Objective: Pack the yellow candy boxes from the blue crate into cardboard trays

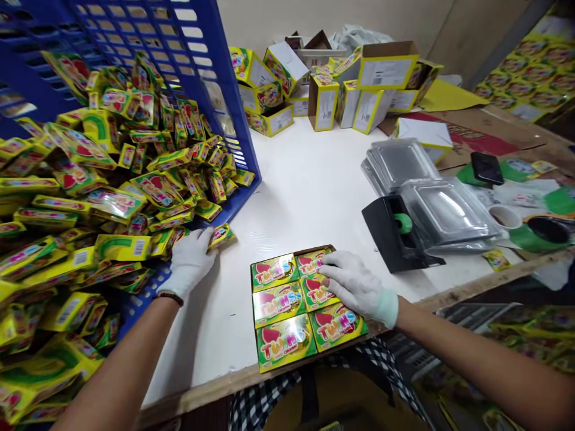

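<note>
- Head view: the box [314,249], its near side at the tabletop [296,191] edge, serves as landmark. Six packs [282,341] lie face up inside, two columns of three.
- Right hand [357,284]: its fingers are spread and lie over the box's right column, gripping nothing that shows. A light, flat touch would seem best; hard pressure could dent the thin card or skew the rows.
- Left hand [191,260], left of the box: its fingers curl by a loose pack [223,237], at or against it. Whether they have closed on it I cannot tell.
- To pick that pack cleanly, thumb and fingers would best meet on its narrow edges, leaving the printed face unpinched.
- The basket [231,90], farther left of the box, spills a jumbled pile [108,203] towards the left hand. Drawing from the pile's near edge should disturb the heap least.
- Right of the box sit a tape dispenser [381,227] and clear covers [449,206]; the right elbow and wrist should probably swing wide of both.
</note>
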